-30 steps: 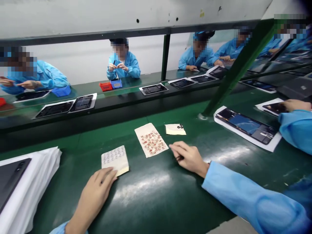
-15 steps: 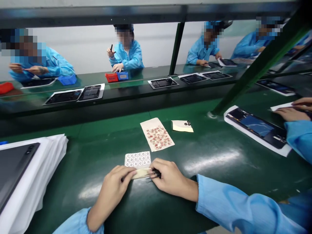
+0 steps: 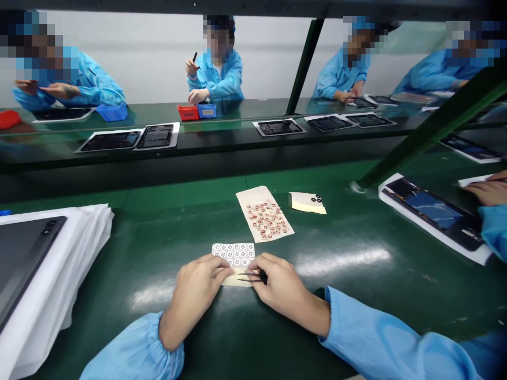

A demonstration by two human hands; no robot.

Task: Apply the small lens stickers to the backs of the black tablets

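Note:
A small sheet of ring-shaped stickers (image 3: 234, 254) lies on the green table in front of me, its printed rings in rows. Its near edge is a cream-coloured strip of backing (image 3: 236, 279). My left hand (image 3: 200, 287) pinches the left end of that strip between thumb and fingers. At the right end, my right hand (image 3: 279, 285) presses on the sheet with its fingertips. Black tweezers (image 3: 253, 277) are tucked in the same hand, their two tips apart and pointing left across the strip. The fingers hide both ends of the strip.
Behind the sheet lies a paper (image 3: 267, 215) covered with small red-marked pieces. Beside it is a scrap with black rings (image 3: 308, 202). Papers with a dark panel (image 3: 29, 264) are stacked at left. An opened device (image 3: 435, 211) and a co-worker's hand (image 3: 489, 191) are at right.
The whole view has shifted a little. The cream strip looks flatter than before, and the tweezers' tips show more clearly. Both hands still grip the sheet's near edge.

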